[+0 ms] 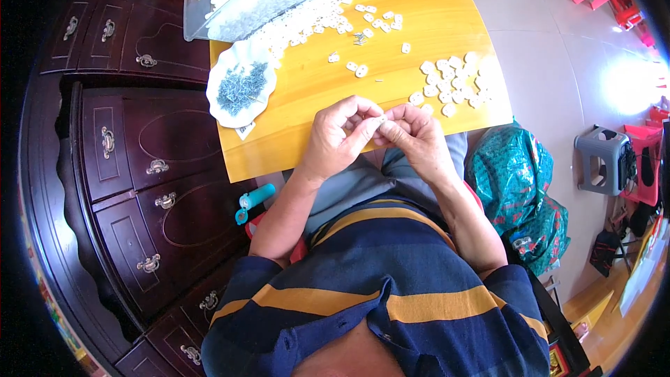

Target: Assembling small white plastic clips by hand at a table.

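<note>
Dark wooden cabinets (174,230) stand to the left of the grip; a yellow desk (314,80) extends beyond it. Far beyond and left is a clear bin (195,21); nearer left, a white dish (219,70). Left hand (337,138) and right hand (420,141) meet in a narrow grip. Rounded white pieces (449,109) lie beyond it, to the right. Pinched inside is one small pale piece (382,119). Careful two-handed working of it seems the present step; the next move calls for steady, gentle pressure. Its direction and long axis I cannot tell, being mostly covered.
</note>
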The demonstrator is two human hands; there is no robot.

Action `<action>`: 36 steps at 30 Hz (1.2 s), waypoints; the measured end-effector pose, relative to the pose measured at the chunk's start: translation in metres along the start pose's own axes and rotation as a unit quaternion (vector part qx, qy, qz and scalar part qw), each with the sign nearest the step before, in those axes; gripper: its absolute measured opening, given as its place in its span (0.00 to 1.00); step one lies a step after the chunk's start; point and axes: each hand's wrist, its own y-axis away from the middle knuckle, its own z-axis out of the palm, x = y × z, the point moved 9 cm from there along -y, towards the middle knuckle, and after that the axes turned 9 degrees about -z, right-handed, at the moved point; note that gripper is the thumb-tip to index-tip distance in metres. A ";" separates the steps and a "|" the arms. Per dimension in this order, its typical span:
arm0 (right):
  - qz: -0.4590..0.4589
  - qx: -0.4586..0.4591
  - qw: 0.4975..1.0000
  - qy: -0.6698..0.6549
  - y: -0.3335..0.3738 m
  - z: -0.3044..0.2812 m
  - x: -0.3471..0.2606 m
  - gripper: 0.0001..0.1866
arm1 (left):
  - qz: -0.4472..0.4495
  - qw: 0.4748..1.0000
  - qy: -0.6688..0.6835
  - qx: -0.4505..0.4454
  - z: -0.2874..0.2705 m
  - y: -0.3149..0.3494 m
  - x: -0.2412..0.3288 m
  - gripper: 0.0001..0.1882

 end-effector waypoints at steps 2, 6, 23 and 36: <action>0.018 0.012 1.000 0.000 0.001 -0.002 0.001 0.10 | 0.003 1.000 -0.015 -0.002 0.001 0.000 0.003 0.04; 0.016 0.032 0.999 -0.033 0.000 -0.005 0.002 0.09 | 0.049 0.978 -0.201 0.019 0.006 0.002 0.027 0.17; 0.028 0.065 0.995 -0.068 0.006 -0.003 -0.004 0.07 | 0.213 0.907 -0.349 0.101 0.020 0.014 0.047 0.18; -0.001 0.059 0.997 -0.055 0.005 -0.005 -0.001 0.08 | 0.220 0.900 -0.365 0.092 0.021 0.014 0.050 0.15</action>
